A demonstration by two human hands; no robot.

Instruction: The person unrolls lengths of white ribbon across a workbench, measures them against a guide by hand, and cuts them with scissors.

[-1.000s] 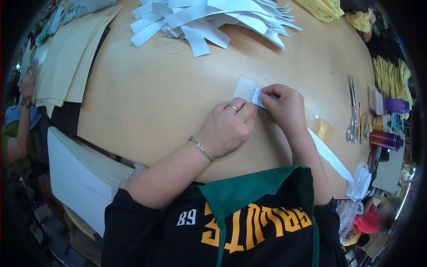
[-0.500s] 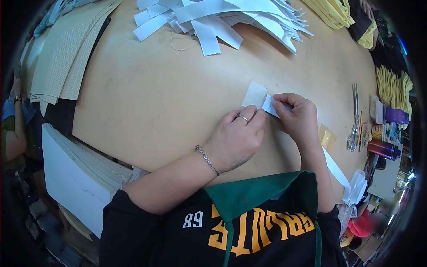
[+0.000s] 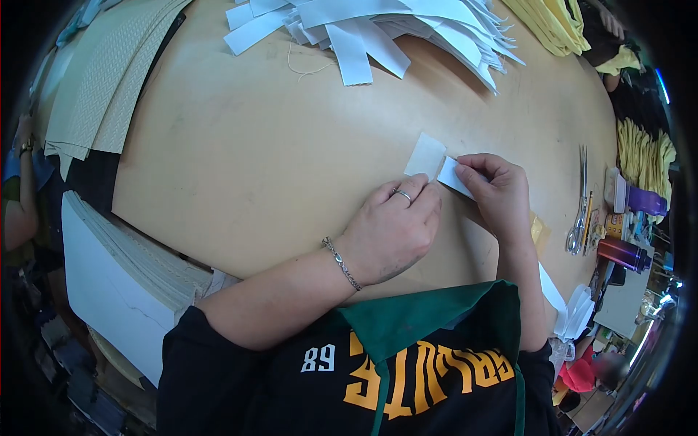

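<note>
Black cloth is nearest: your one shirt [image 3: 320, 400], with one green hood [image 3: 407, 309] gathered at the collar. By your left elbow stands one stack of white-topped sheets [image 3: 116, 269], its layers too tight to count. Your two hands work close together over one pale tabletop [image 3: 240, 189]. Your left hand [image 3: 400, 232], wearing one ring and one bracelet, has its fingertips bunched narrowly on the lower edge of one cream rectangle [image 3: 424, 154]; you cannot tell what lies beneath them. Your right hand [image 3: 502, 195] pinches one white strip [image 3: 456, 176] between thumb and forefinger, its end just beside the rectangle's lower right side. One yellowish packet [image 3: 539, 232] shows partly behind your right forearm. Along the right side lie one pair of scissors [image 3: 582, 206] and one pencil [image 3: 588, 218], near one metallic tumbler [image 3: 624, 254] and one purple bottle [image 3: 647, 201]. Farther off, one heap of white strips [image 3: 349, 51] overlaps too much to count, and two yellow cloth bundles [image 3: 549, 25] sit toward the right, well apart from your hands.
</note>
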